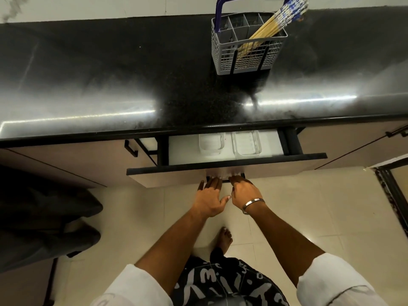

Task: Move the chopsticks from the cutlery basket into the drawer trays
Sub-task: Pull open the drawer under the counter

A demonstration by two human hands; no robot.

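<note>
A grey cutlery basket (247, 54) with a blue handle stands on the black counter at the back. A bundle of yellow chopsticks (276, 25) with blue-and-white tops leans out of it to the right. Below the counter edge the drawer (220, 166) is partly pulled out. Two clear plastic trays (229, 143) lie side by side on its white floor. My left hand (210, 198) and my right hand (244, 193) both have their fingers hooked on the dark drawer handle (225, 180). A metal bangle sits on my right wrist.
The glossy black counter (110, 85) runs across the whole view. Closed cabinet fronts flank the drawer, with a black handle (131, 149) at the left. A dark bundle (44, 213) lies on the tiled floor at the left. My bare foot (224, 239) stands below the drawer.
</note>
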